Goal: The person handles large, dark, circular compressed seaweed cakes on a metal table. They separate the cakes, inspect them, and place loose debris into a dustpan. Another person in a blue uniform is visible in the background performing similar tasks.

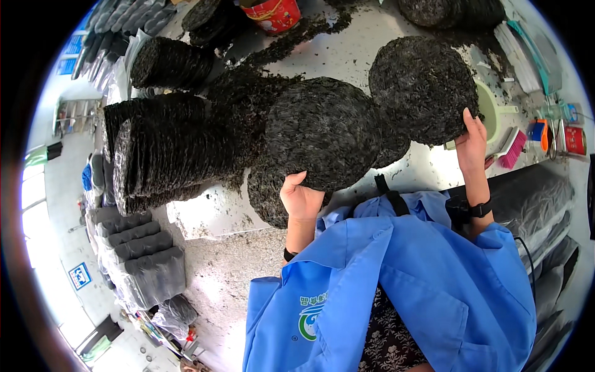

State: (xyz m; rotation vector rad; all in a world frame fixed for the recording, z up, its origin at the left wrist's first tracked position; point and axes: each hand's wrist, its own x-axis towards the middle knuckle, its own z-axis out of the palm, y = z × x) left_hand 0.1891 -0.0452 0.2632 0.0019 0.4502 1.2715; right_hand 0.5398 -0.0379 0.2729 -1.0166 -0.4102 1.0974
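Note:
My left hand [301, 197] grips the lower edge of a round, dark dried seaweed cake [323, 131], its thumb lying on top. A second round seaweed cake [424, 90] is held at its lower right edge by my right hand [471, 144], the fingers mostly hidden beneath it. Both cakes are tilted with their flat faces toward me. Part of another cake [393, 149] shows between and under them, and one more [265, 197] lies below the left cake. To the left, thick rows of stacked seaweed cakes [176, 152] stand on edge.
Loose seaweed crumbs cover parts of the white table [214, 214]. A red bucket [273, 15] stands at the back. On the right are a pale green basin [489, 118], a pink-bristled brush [513, 149] and a red can [575, 141]. Bagged dark stacks [145, 273] sit at the lower left.

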